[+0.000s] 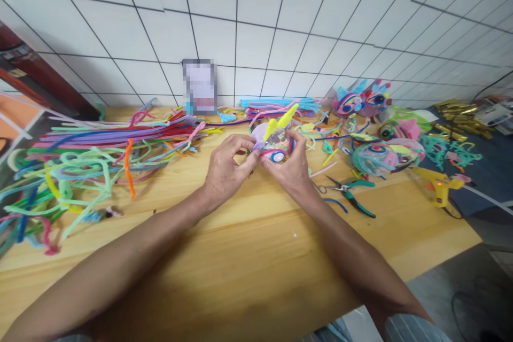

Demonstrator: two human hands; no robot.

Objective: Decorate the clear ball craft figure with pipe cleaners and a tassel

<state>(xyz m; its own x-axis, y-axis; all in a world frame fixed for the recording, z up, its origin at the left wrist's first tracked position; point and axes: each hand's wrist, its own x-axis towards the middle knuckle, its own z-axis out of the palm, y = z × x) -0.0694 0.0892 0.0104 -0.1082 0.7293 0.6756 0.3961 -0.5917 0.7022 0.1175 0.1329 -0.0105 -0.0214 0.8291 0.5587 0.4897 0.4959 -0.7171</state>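
Between my two hands, above the wooden table, is a small pipe-cleaner figure. It has yellow upright pieces, a lilac part at its left and a blue-and-pink ringed eye with a white centre at the front. My left hand pinches its left side near the lilac part with thumb and fingers. On the other side my right hand grips it, thumb at the front below the eye and fingers around the right edge. Fingers cover part of the figure's sides.
Loose pipe cleaners spread over the left side. A phone-like blurred object leans on the tiled wall. Pliers lie right of my hands, near a yellow glue gun. Finished-looking fuzzy figures stand at the back right.
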